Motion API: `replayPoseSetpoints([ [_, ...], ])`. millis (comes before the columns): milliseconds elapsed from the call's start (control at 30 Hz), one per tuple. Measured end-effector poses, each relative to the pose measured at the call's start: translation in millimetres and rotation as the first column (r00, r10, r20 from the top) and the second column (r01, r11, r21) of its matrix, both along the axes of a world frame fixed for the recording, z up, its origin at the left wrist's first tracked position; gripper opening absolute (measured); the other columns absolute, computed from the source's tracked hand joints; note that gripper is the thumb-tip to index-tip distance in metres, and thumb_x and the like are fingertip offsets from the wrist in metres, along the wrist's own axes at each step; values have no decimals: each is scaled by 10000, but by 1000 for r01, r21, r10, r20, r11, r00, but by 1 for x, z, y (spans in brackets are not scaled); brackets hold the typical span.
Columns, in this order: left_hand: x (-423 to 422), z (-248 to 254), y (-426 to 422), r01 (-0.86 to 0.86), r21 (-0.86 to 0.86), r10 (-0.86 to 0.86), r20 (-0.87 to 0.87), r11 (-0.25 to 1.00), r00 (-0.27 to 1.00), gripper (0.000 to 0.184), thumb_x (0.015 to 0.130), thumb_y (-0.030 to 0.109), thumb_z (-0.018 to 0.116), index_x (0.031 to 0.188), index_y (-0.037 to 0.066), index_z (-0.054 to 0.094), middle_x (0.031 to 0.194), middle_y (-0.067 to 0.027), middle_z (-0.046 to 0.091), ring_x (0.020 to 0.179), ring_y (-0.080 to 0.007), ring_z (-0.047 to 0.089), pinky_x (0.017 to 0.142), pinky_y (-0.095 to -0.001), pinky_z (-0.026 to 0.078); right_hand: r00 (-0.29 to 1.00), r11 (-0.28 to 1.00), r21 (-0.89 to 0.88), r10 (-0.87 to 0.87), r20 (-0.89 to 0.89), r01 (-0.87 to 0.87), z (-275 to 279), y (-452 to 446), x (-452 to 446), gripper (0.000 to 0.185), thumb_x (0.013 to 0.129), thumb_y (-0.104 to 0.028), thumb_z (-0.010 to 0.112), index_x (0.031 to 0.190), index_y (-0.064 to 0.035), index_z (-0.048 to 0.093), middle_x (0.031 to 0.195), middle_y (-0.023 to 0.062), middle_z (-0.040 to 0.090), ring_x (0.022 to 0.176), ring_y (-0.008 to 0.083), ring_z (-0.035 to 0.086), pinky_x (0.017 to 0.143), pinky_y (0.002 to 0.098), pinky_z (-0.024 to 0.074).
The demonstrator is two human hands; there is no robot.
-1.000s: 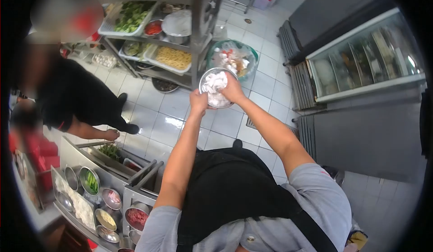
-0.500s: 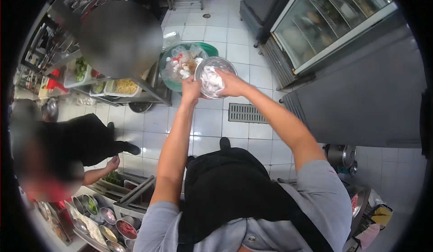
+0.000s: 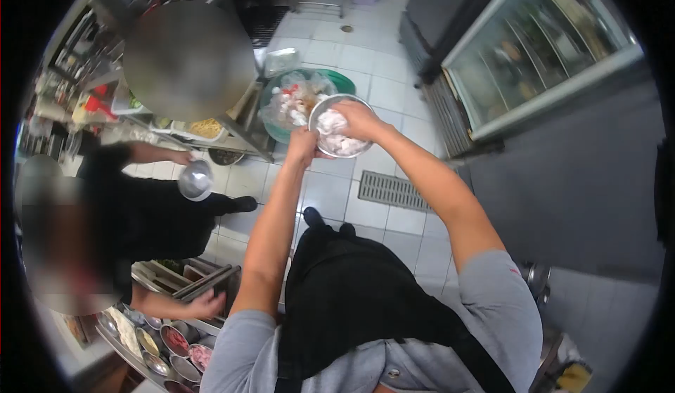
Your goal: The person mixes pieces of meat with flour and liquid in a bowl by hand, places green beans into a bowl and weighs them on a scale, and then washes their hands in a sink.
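Out in front of me is a metal bowl [image 3: 342,148] holding white, coated-looking food pieces [image 3: 333,121]; I cannot tell what kind they are. My left hand [image 3: 304,144] grips the bowl's near left rim, its fingers partly under the bowl. Inside the bowl, my right hand [image 3: 358,120] is closed around some of the white pieces, its fingertips hidden among them. Just beyond the bowl stands a green bin [image 3: 274,130] with plastic bags and scraps [image 3: 290,103] in it.
At left a co-worker holds another metal bowl [image 3: 195,180]; their other hand [image 3: 205,304] reaches over the counter. Small ingredient bowls [image 3: 174,339] line that counter. A floor grate [image 3: 391,190] lies ahead, and a glass-door fridge [image 3: 538,52] stands at right.
My right hand has shifted within the bowl and gathers the white pieces. The co-worker has come closer, with a metal bowl now in view. My view has turned slightly.
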State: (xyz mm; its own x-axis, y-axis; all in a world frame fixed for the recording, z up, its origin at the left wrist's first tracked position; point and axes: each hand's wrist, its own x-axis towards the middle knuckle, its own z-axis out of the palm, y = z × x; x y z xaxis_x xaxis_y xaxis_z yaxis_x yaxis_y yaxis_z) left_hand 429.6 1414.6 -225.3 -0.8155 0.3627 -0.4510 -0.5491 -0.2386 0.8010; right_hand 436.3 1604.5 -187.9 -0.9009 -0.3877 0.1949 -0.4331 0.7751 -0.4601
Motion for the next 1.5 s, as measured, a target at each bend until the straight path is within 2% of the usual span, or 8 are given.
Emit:
replayPoseSetpoints([
  [400,-72,-10,-90,-408,-68,401,-104,910,910,234,791,11,462,971,-83,580,845,-175,633,610,-297,660,450,-422,598,963,963,13,269,-29,-269,48,-97,-128,261,737,-91,678,987,-23,644,1029,187,648,918,358,620,802,409,501],
  [600,-89,-38,-129,-414,-199,388,-159,888,908,209,798,32,483,947,-46,606,735,-85,587,567,-192,611,470,-369,585,763,613,-790,520,385,-19,62,-209,-256,201,832,-10,603,1034,-5,601,794,55,643,749,78,615,615,230,484],
  [700,-75,-47,-134,-487,-181,478,-93,854,873,197,803,37,488,926,-29,627,735,-65,593,566,-160,599,467,-332,568,876,870,-94,481,-44,-483,33,-287,-333,310,823,-153,602,1092,1,595,887,149,673,787,264,655,721,344,524],
  [900,-40,-35,-114,-669,-203,687,24,715,727,249,820,15,447,996,-67,603,799,-109,626,603,-208,640,494,-373,600,669,595,308,641,376,-742,-66,-392,-405,392,835,-122,440,1188,-31,584,1234,225,570,1131,387,553,934,456,438],
  [1067,-22,-48,-97,-830,-182,847,45,528,529,292,789,2,435,1028,-55,592,860,-119,638,645,-235,659,504,-399,606,589,781,-25,491,642,-624,-4,-360,-384,455,926,-272,380,1313,-61,492,1351,211,485,1249,366,470,1023,450,384],
  [1133,-20,-51,-93,-864,-220,888,24,452,459,252,808,-4,434,987,-69,598,840,-141,637,626,-231,649,512,-395,606,654,662,63,714,249,-747,-88,-383,-429,525,933,-391,415,1359,-85,447,1398,193,442,1270,340,449,1050,433,355],
  [1433,-35,-55,-74,-945,-221,969,-2,240,247,272,797,-3,452,1029,-79,573,866,-178,634,647,-289,663,484,-440,607,600,281,705,759,251,-651,24,-297,-431,616,923,-361,521,1431,-78,318,1460,131,371,1319,269,367,1090,388,292],
  [1500,-40,-63,-74,-955,-200,976,17,217,218,258,809,5,463,1024,-89,569,865,-184,632,650,-297,665,479,-440,608,563,536,178,760,325,-825,-12,-270,-434,487,863,-177,590,1315,-33,482,1280,141,556,1167,249,532,1006,373,415],
])
